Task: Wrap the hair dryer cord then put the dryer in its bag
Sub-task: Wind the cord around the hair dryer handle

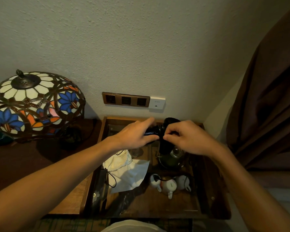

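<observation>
A black hair dryer [164,144] is held in the air above the wooden tray [213,196], its handle hanging down. My left hand [135,134] holds the dryer's dark barrel from the left, the index finger stretched out. My right hand [186,136] pinches the black cord against the dryer's body where the barrel meets the handle. The white cloth bag [129,173] with a black drawstring lies crumpled on the tray below my left wrist. How much of the cord is wound is hidden by my fingers.
A glass kettle [172,158] stands under the dryer. White cups [171,185] lie on the tray in front of it. A stained-glass lamp [33,102] stands at the left. A socket strip [125,99] is on the wall and a brown curtain [266,106] hangs at the right.
</observation>
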